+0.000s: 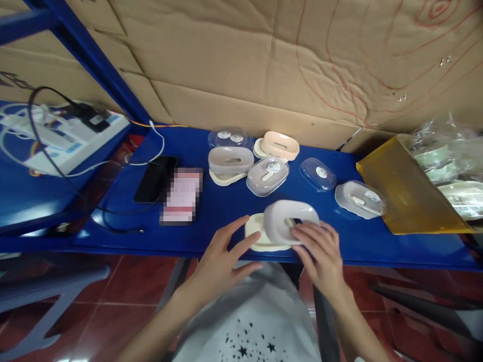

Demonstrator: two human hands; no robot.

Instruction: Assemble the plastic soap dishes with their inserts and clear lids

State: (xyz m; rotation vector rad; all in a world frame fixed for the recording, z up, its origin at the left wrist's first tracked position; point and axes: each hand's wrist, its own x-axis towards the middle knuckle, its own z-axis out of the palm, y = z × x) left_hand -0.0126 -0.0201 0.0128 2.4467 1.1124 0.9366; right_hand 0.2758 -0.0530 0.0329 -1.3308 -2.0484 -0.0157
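Observation:
At the table's front edge my right hand grips a pale grey oval soap dish body with a slot in its floor. The dish is tilted and overlaps a cream base beneath it; I cannot tell whether they touch. My left hand has its fingers spread at the left end of the cream base. Behind them lie a grey soap dish with a clear lid, another grey dish body on a cream base, and a peach dish body.
Clear lids lie farther back. A lidded soap dish stands right, beside a box of plastic-wrapped parts. On the left are a black phone, a blurred-screen device, cables and a power strip. Cardboard walls the back.

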